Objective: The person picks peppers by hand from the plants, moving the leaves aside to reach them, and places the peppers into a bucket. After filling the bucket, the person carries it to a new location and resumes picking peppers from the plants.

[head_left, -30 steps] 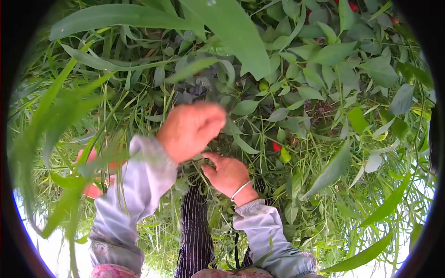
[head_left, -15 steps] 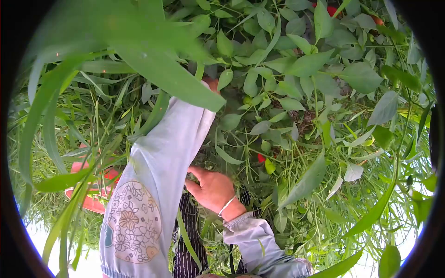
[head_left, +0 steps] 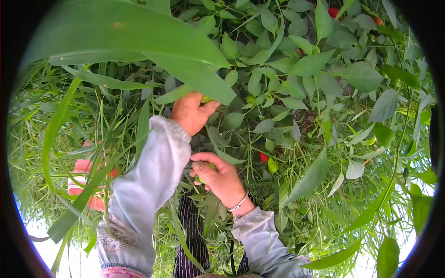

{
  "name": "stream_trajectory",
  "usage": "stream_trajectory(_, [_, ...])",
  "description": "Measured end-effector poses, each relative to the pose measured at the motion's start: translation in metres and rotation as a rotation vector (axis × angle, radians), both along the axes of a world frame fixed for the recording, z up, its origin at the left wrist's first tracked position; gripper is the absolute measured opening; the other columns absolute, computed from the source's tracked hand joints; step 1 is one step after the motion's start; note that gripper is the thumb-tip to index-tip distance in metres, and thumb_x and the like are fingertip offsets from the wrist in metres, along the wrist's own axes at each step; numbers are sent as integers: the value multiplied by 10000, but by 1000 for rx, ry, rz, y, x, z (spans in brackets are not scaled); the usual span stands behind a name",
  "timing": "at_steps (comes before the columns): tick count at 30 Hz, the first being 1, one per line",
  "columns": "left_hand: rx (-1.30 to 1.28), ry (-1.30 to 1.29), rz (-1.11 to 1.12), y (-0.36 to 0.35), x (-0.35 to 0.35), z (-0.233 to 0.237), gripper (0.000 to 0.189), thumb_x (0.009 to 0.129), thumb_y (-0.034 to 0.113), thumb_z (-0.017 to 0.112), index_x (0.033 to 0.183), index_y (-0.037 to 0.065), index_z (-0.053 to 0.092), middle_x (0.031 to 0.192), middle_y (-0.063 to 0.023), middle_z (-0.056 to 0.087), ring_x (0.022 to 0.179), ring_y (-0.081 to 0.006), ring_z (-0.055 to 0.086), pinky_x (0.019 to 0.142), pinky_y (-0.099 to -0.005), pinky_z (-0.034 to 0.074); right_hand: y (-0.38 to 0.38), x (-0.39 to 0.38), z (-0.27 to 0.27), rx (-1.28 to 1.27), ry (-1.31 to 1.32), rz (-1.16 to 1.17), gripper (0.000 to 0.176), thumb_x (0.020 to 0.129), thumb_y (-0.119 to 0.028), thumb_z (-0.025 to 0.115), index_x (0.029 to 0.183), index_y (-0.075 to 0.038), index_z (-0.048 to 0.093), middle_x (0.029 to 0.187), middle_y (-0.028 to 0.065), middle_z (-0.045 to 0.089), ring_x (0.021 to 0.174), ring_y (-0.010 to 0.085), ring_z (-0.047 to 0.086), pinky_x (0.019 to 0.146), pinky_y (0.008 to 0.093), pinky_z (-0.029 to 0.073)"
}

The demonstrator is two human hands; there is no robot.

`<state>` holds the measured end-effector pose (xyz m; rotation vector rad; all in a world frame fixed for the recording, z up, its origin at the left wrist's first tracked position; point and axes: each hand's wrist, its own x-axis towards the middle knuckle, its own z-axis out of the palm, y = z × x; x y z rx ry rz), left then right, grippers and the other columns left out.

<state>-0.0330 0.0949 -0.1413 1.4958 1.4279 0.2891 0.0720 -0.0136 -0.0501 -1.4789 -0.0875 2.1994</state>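
Observation:
My left hand (head_left: 191, 114) reaches up among the pepper plants, partly under a broad grass blade. Its thumb and fingers are closed round a yellow-green pepper (head_left: 206, 99), of which only a little shows. Below it and slightly right, my right hand (head_left: 221, 180), with a bracelet at the wrist, is curled shut. Green peppers (head_left: 200, 180) peek out between its fingers; how many it holds is hidden. Beyond my right hand hang a red pepper (head_left: 263, 157) and a light green pepper (head_left: 272, 166).
Long grass blades (head_left: 134, 34) cross close in front of the camera at upper left. Leafy pepper plants (head_left: 306, 65) fill the middle and right. More red peppers (head_left: 333, 11) show at the top. A pink-red item (head_left: 82, 178) lies in the grass at left, half hidden.
My left hand was mostly hidden behind a leaf; it has come lower into view, its elbow bending. My right hand has shifted slightly right and down, and green peppers now show in it.

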Motion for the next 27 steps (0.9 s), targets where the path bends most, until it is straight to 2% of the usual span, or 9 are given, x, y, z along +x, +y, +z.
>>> stream_trajectory(3, [-309, -122, 67, -1, -8, 52, 243, 757, 161, 678, 934, 35, 571, 878, -64, 604, 781, -118, 548, 690, -259, 459, 7, 8, 0, -179, 27, -216, 276, 869, -260, 570, 1082, -83, 569, 809, 29, 614, 640, 102, 584, 502, 189, 425])
stream_trajectory(5, [-65, -242, -109, -9, -12, 76, 243, 759, 168, 682, 916, 14, 578, 978, -106, 588, 841, -145, 567, 725, -269, 463, 4, 10, -3, -188, 156, -376, 359, 869, -388, 534, 1040, -74, 563, 780, 32, 598, 636, 114, 569, 487, 203, 392])
stream_trajectory(8, [-87, -346, -177, -33, -15, 93, 287, 736, 207, 691, 888, -6, 572, 1020, -168, 570, 910, -279, 593, 800, -336, 463, 1, 16, -2, -215, 406, -454, 458, 829, -543, 502, 955, -106, 562, 814, 13, 584, 690, 151, 545, 550, 298, 390])
stream_trajectory(13, [-291, -532, -307, -23, -37, 95, 395, 781, 227, 664, 1086, 6, 546, 1113, -147, 543, 1013, -232, 551, 867, -318, 436, -1, 11, 1, -247, 386, -478, 372, 845, -453, 535, 970, -103, 561, 793, 40, 580, 644, 158, 552, 514, 274, 405])
stream_trajectory(15, [-728, -548, -156, -13, -53, 76, 518, 809, 341, 628, 1187, 11, 501, 1146, -137, 546, 1056, -228, 524, 915, -309, 403, 4, 9, 2, -249, 346, -500, 342, 881, -394, 505, 970, -67, 554, 766, 47, 577, 608, 139, 556, 464, 235, 412])
stream_trajectory(20, [-935, -311, -429, 1, -82, 35, 629, 799, 453, 600, 1220, 5, 467, 1195, -143, 517, 1124, -253, 470, 975, -344, 339, 2, 5, -5, -287, 216, -459, 298, 851, -337, 578, 993, -76, 559, 768, 58, 589, 601, 141, 566, 459, 228, 421])
stream_trajectory(24, [-532, 676, -1054, 8, -90, 46, 645, 753, 406, 632, 1281, 97, 429, 1301, -215, 399, 1187, -348, 412, 996, -407, 327, 1, 7, -6, -227, 213, -491, 291, 846, -333, 587, 978, -74, 565, 769, 58, 600, 595, 144, 575, 453, 224, 418])
stream_trajectory(26, [-90, 1031, -1090, 0, -122, 42, 597, 783, 244, 589, 1327, 149, 363, 1342, -178, 359, 1243, -322, 358, 991, -399, 343, -1, 7, -7, -223, 209, -460, 295, 859, -331, 564, 1006, -74, 558, 772, 60, 598, 605, 153, 575, 460, 238, 435])
stream_trajectory(27, [-129, 1111, -1105, 10, -134, 47, 602, 788, 161, 539, 1348, 160, 318, 1356, -162, 345, 1256, -315, 342, 1000, -393, 337, -2, 7, -7, -225, 209, -450, 297, 866, -329, 553, 1019, -74, 554, 773, 60, 597, 609, 157, 575, 463, 245, 443])
